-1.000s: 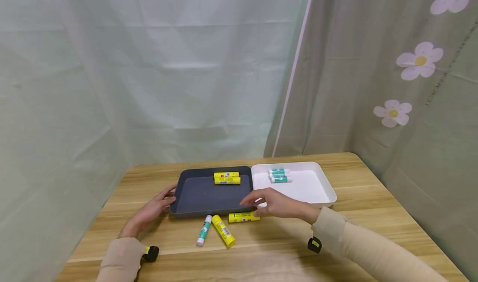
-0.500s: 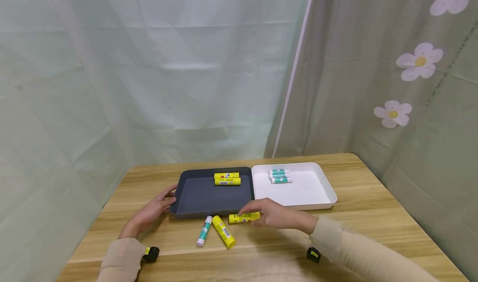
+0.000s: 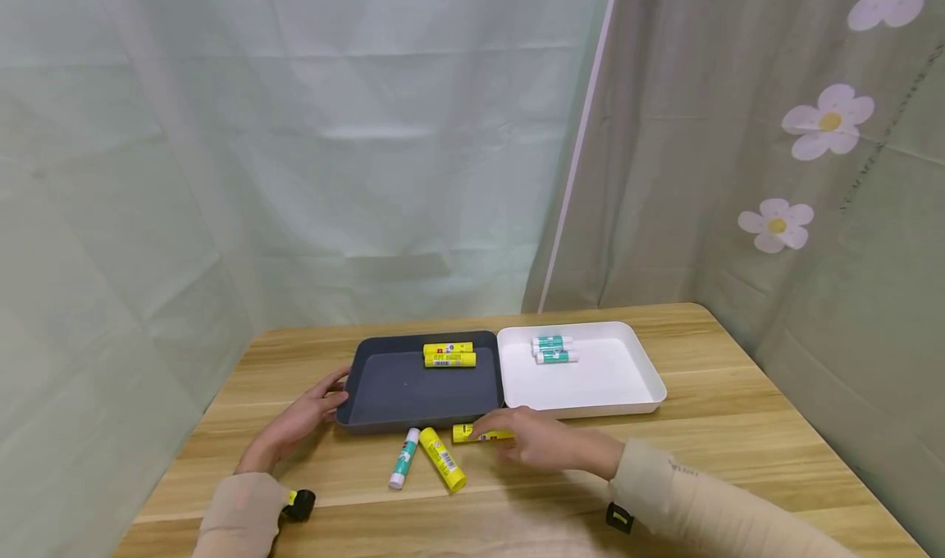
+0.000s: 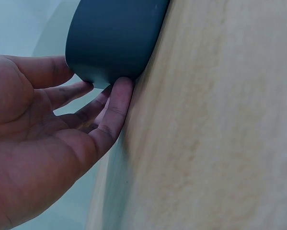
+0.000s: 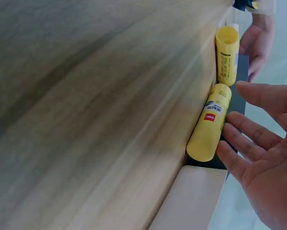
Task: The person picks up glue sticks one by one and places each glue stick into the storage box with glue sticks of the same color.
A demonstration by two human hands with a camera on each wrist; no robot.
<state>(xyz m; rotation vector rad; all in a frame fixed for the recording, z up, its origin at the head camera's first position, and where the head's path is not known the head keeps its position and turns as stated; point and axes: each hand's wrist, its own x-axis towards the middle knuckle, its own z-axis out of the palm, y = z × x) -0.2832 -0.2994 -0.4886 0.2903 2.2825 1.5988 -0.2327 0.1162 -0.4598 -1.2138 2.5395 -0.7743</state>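
My left hand (image 3: pixel 299 418) touches the left end of the dark grey tray (image 3: pixel 402 394), fingertips at the tray's outer wall (image 4: pixel 112 43). Just in front of that tray lies a yellow glue stick (image 3: pixel 463 433), and my right hand (image 3: pixel 550 441) is over its right part. In the right wrist view the fingers reach along the side of this glue stick (image 5: pixel 209 125), with the thumb apart from it. A second yellow glue stick (image 3: pixel 443 459) and a green-and-white glue stick (image 3: pixel 404 459) lie to its left on the table.
Inside the dark tray are two yellow glue sticks (image 3: pixel 450 360), side by side. A white tray (image 3: pixel 605 390) adjoins on the right, holding several green-and-white glue sticks (image 3: pixel 557 357). Curtains (image 3: pixel 413 172) hang behind the wooden table (image 3: pixel 709 427).
My right hand has come down and slightly toward me, from above the tray edge to the yellow glue stick. The left hand stays at the dark tray.
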